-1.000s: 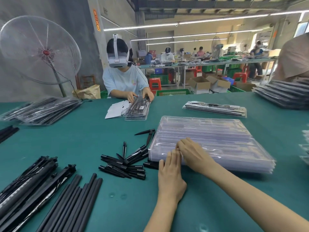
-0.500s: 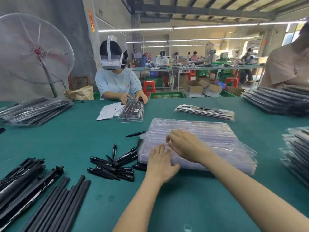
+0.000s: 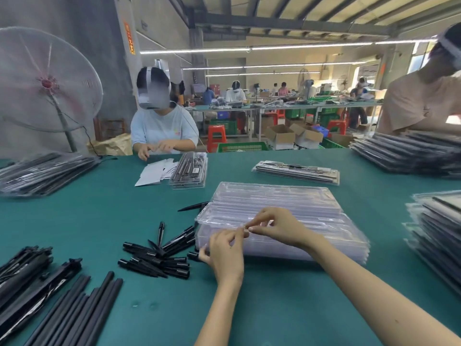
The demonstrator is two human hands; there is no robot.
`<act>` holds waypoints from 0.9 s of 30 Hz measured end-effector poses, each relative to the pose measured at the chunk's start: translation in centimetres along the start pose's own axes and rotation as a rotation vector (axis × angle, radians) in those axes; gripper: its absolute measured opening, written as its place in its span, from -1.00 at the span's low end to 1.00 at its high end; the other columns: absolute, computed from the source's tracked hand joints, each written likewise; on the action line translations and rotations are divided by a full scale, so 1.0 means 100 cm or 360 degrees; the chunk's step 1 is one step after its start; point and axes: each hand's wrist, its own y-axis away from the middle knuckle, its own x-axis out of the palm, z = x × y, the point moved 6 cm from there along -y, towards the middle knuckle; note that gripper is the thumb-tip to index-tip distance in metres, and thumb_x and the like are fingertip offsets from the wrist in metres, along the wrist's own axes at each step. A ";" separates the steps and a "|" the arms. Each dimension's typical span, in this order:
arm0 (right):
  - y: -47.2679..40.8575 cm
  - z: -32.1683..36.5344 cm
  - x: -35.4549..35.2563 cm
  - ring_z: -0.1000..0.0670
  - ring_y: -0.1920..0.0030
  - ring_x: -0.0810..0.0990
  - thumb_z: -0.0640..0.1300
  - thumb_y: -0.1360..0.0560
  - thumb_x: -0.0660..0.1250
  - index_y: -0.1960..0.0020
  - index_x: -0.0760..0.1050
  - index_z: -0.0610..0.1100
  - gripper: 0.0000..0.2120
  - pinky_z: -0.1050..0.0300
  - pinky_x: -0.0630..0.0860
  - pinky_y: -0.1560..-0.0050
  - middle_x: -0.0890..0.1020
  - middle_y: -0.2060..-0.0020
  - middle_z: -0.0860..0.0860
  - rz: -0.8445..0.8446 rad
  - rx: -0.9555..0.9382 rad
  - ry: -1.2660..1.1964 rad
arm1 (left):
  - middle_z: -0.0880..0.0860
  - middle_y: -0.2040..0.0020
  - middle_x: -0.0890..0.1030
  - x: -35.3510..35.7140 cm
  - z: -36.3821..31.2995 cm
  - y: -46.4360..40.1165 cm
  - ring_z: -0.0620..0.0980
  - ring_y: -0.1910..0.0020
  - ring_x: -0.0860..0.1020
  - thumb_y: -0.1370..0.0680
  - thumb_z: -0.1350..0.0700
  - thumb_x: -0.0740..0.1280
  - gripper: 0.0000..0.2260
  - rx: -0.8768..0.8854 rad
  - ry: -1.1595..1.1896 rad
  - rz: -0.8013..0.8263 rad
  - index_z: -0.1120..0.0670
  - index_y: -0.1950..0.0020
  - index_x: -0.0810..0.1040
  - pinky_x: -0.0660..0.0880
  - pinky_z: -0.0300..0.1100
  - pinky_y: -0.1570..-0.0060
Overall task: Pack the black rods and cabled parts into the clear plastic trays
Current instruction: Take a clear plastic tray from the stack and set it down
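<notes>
1. The fingers [image 3: 245, 227] of both hands meet at the near left corner of the stack of clear plastic trays [image 3: 279, 216], centre of the frame. The right hand [image 3: 279, 227] pinches the thin edge of the top tray between thumb and forefinger; the left hand [image 3: 224, 248] has its fingers curled at the same edge, thumb low against the side of the stack. Whether the left fingertips actually hold a tray rim I cannot tell.
2. The stack's long axis runs left to right across the frame, slanting slightly away. Peeling one tray free looks like the step in hand.
3. The short black rods [image 3: 159, 255] lie in a loose heap just left of the stack, pointing every way; the left hand is nearer them. The long black rods [image 3: 74, 308] and the cabled parts [image 3: 27, 278] sit at lower left, cut off by the frame edge.
4. Tray edges are transparent and blur together, so how many trays the pinch has separated is unclear.
</notes>
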 end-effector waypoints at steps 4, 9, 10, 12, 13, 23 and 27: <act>-0.013 0.000 -0.002 0.11 0.24 0.51 -0.09 -0.48 0.43 -0.01 0.68 -0.12 -0.84 0.29 0.43 0.20 0.63 0.20 -0.04 0.0229 0.0092 0.0098 | -0.14 0.17 0.50 0.011 0.007 0.009 -0.16 -0.05 0.38 -0.55 0.02 0.31 -0.80 -0.0114 0.0220 -0.0031 0.04 0.24 0.59 0.14 -0.01 -0.19; -0.027 -0.007 0.003 0.13 0.44 0.43 -0.17 -0.46 0.45 0.01 0.66 -0.28 -0.81 0.29 0.39 0.34 0.57 0.34 -0.08 0.0554 0.0396 -0.0093 | -0.20 0.14 0.44 0.015 0.016 0.013 -0.19 -0.09 0.37 -0.52 -0.03 0.35 -0.83 -0.0091 0.0250 -0.0103 -0.02 0.25 0.53 0.07 -0.11 -0.07; -0.029 -0.008 0.002 0.13 0.44 0.44 -0.18 -0.46 0.45 0.01 0.66 -0.29 -0.81 0.29 0.39 0.33 0.56 0.33 -0.09 0.0588 0.0445 -0.0146 | -0.18 0.14 0.45 0.016 0.017 0.011 -0.21 -0.07 0.36 -0.52 -0.04 0.34 -0.82 -0.0092 0.0242 -0.0107 0.00 0.24 0.54 0.07 -0.09 -0.10; -0.030 -0.011 0.003 0.11 0.43 0.45 -0.20 -0.46 0.44 0.00 0.65 -0.32 -0.81 0.28 0.42 0.30 0.57 0.33 -0.07 0.0649 0.0514 -0.0245 | -0.16 0.16 0.45 0.017 0.018 0.009 -0.27 -0.05 0.32 -0.52 -0.05 0.34 -0.81 -0.0076 0.0220 -0.0103 0.00 0.25 0.52 0.07 -0.09 -0.07; -0.031 -0.012 0.003 0.10 0.42 0.46 -0.20 -0.46 0.44 0.00 0.65 -0.32 -0.80 0.28 0.43 0.29 0.58 0.33 -0.07 0.0672 0.0535 -0.0271 | -0.17 0.18 0.45 0.018 0.018 0.008 -0.32 -0.03 0.30 -0.52 -0.04 0.34 -0.80 -0.0051 0.0198 -0.0102 -0.03 0.27 0.50 0.05 -0.12 -0.01; -0.036 -0.018 0.008 0.11 0.35 0.55 -0.19 -0.48 0.42 0.00 0.66 -0.23 -0.86 0.26 0.54 0.21 0.62 0.32 -0.02 0.0713 0.0543 -0.0296 | -0.23 0.20 0.44 0.017 0.020 0.008 -0.29 -0.10 0.26 -0.52 -0.05 0.34 -0.76 -0.0027 0.0115 -0.0077 -0.17 0.32 0.39 -0.01 -0.16 0.11; -0.035 -0.021 0.009 0.09 0.35 0.54 -0.20 -0.49 0.40 0.03 0.67 -0.19 -0.90 0.26 0.56 0.21 0.62 0.31 -0.05 0.0725 0.0564 -0.0349 | -0.23 0.19 0.44 0.019 0.022 0.009 -0.31 -0.11 0.24 -0.53 -0.05 0.34 -0.77 -0.0031 0.0107 -0.0072 -0.16 0.30 0.40 -0.01 -0.17 0.11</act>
